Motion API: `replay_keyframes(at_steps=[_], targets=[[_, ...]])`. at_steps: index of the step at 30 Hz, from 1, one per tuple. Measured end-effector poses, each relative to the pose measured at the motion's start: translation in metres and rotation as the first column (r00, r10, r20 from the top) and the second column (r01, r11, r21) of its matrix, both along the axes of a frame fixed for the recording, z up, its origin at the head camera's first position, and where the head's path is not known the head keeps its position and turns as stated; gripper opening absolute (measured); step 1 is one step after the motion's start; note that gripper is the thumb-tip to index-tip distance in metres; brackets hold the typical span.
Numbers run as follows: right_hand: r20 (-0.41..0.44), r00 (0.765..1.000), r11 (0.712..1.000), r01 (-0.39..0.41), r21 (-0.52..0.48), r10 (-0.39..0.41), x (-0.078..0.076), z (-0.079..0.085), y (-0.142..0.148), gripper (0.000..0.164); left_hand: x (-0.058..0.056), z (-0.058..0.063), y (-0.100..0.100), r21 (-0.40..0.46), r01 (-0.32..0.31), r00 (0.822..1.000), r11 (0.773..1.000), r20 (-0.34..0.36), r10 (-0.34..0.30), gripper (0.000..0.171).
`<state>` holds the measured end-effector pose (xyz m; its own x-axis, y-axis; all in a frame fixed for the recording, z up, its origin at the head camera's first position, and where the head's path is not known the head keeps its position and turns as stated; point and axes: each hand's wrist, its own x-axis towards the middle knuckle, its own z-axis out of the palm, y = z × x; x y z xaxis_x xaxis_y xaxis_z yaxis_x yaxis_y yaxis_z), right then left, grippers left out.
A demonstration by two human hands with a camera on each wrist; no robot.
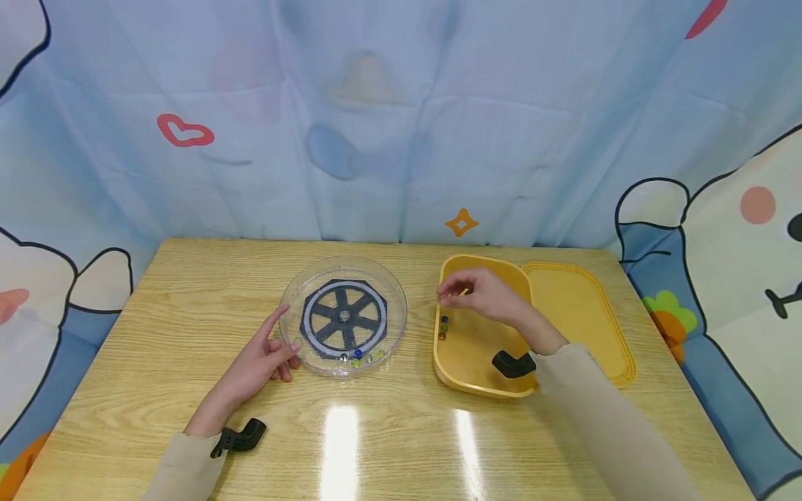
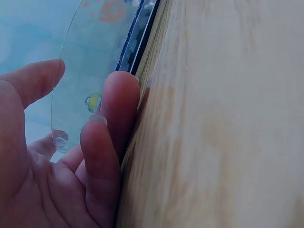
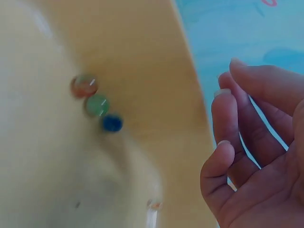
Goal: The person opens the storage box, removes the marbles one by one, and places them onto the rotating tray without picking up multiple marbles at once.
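A clear round dish (image 1: 396, 292) with a dark spoked wheel pattern (image 1: 344, 315) in it stands left of centre. Several marbles lie at its near side, among them a blue marble (image 1: 358, 353). My left hand (image 1: 263, 355) grips the dish's left edge, and a yellow-green marble (image 2: 94, 102) shows through the wall in the left wrist view. Above the left rim of the yellow bin (image 1: 482, 358), my right hand (image 1: 485, 296) hangs with loosely bent fingers and nothing visible in them. Inside the bin lie a blue marble (image 3: 112, 123), a green marble (image 3: 97, 105) and an orange marble (image 3: 84, 86).
A flat yellow lid (image 1: 579, 320) lies to the right of the bin, partly under its edge or beside it; I cannot tell which. The wooden table (image 1: 401, 431) backs onto a blue printed curtain (image 1: 376, 188). Black cameras sit on both wrists.
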<state>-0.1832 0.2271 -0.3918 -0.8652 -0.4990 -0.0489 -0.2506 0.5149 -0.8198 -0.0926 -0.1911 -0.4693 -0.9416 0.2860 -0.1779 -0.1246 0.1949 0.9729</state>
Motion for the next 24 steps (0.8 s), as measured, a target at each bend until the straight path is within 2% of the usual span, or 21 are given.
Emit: replay_keyframes(at_steps=[3,6,9,12,18,24], targets=[[-0.013,0.999,0.999,0.033,0.027,-0.033,-0.003,-0.006,0.008,0.015,0.000,0.000,0.000,0.003,0.000,1.000,1.000,0.000,0.000,0.076],[-0.023,0.994,0.992,0.112,0.066,-0.111,-0.008,-0.011,0.015,0.018,0.001,0.001,0.000,0.004,0.001,1.000,1.000,0.001,-0.001,0.076],[-0.033,0.980,0.972,0.201,0.124,-0.198,-0.013,-0.015,0.021,0.026,0.001,0.002,0.000,0.005,0.002,1.000,1.000,0.004,-0.002,0.076],[-0.049,0.968,0.949,0.253,0.187,-0.248,-0.016,-0.017,0.024,0.033,0.001,0.002,0.000,0.004,0.003,1.000,1.000,0.006,-0.003,0.076],[-0.074,0.963,0.921,0.270,0.279,-0.260,-0.024,-0.025,0.026,0.044,0.001,0.002,0.000,-0.005,0.005,1.000,1.000,0.000,-0.005,0.076],[-0.038,0.974,0.930,0.223,0.292,-0.221,-0.030,-0.028,0.024,0.048,0.001,0.002,0.000,-0.005,0.001,1.000,1.000,0.004,-0.001,0.077]])
